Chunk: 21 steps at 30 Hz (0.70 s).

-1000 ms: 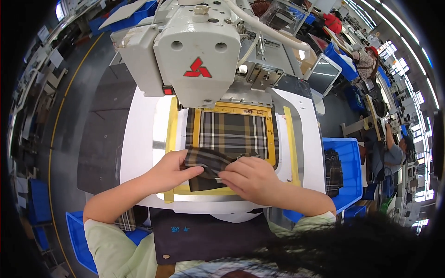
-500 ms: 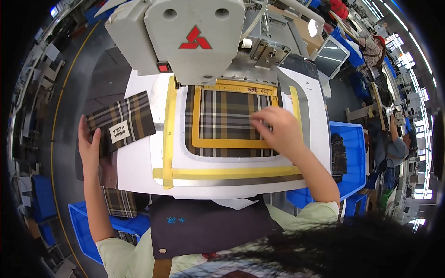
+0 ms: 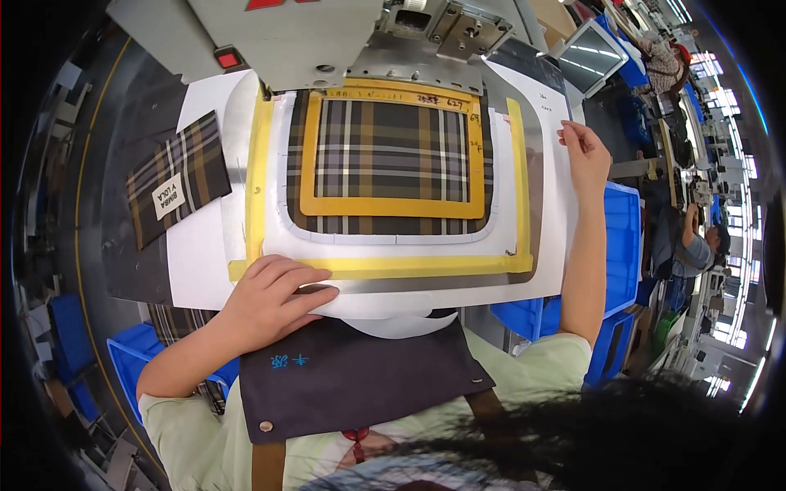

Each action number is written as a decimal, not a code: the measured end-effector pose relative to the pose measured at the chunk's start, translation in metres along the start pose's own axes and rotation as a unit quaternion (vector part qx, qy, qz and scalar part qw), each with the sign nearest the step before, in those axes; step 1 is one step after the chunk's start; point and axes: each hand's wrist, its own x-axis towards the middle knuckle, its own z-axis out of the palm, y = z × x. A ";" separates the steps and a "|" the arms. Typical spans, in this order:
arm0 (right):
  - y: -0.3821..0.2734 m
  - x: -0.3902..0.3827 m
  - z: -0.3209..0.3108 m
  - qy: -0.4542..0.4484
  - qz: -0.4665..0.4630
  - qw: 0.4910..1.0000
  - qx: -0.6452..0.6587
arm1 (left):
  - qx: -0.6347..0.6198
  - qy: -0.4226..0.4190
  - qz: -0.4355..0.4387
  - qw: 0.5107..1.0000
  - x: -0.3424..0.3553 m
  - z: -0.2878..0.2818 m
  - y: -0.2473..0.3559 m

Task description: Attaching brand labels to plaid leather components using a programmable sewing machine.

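Left hand (image 3: 266,301) moved off plaid piece (image 3: 196,168); left bin (image 3: 131,352) seemingly holds cloth (image 3: 214,396).

My left hand (image 3: 270,299) is palm down at the front edge of the desk (image 3: 137,274), left of its middle, fingers slightly bent and pointing rightward, thumb on the side nearest my body. That elbow is bent, the forearm (image 3: 192,356) slanting inward. My right hand (image 3: 585,159) is out by the desk's right edge, fingers loosely curled, tips toward the left, its forearm (image 3: 583,258) reaching almost straight away from me.
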 end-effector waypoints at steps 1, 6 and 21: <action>-0.003 -0.006 0.005 -0.014 -0.009 1.000 -0.004 | 0.026 0.009 0.007 1.000 -0.001 0.002 0.000; -0.052 -0.045 0.009 -0.064 -0.106 0.992 -0.006 | 0.078 0.023 0.071 0.994 -0.008 0.010 -0.003; -0.165 -0.130 0.085 -0.581 -0.093 0.783 0.199 | -0.025 0.183 0.080 0.979 0.043 -0.031 -0.015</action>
